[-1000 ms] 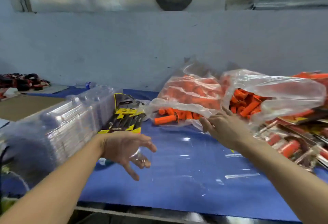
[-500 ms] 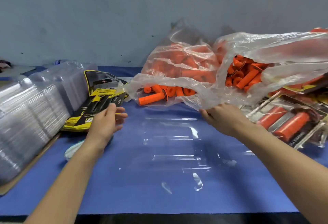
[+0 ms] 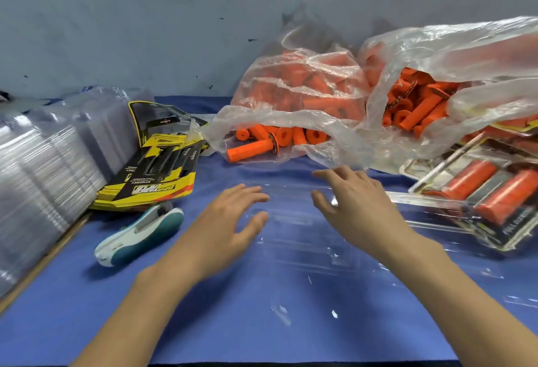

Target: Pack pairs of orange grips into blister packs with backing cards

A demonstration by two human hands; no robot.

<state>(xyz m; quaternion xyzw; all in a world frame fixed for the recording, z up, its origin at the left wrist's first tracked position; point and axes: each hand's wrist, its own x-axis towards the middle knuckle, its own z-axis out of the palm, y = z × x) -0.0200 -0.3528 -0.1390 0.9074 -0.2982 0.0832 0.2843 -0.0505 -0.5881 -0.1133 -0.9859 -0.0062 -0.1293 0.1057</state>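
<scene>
An empty clear blister pack [image 3: 294, 238] lies flat in the middle of the blue worktop [image 3: 203, 323], and both hands are spread low over it. The left hand [image 3: 230, 221] is palm down with fingers straight and a little apart, thumb out to the side, holding nothing. The right hand [image 3: 358, 209] is palm down too, fingers fanned and pointing toward the back edge, also holding nothing. Whether either palm actually presses on the plastic cannot be told. The orange grips [image 3: 419, 107] are in two crumpled clear bags along the back edge: the left bag [image 3: 291, 87] in the middle and the right bag [image 3: 465, 46] toward the back right corner, each with too many to count. One loose grip [image 3: 250, 149] lies in the mouth of the left bag. At the right edge sits one finished pack [image 3: 480, 195] holding two grips on a black-and-yellow card, with others under it that blur together. Toward the back left is one stack of backing cards [image 3: 154, 174], black and yellow, their print upside down; "SYNERGY" can be read, the smaller lines cannot. One long row of nested empty packs [image 3: 43, 180] runs along the left edge. One teal-and-white stapler [image 3: 139, 230] lies just in front of the cards.
</scene>
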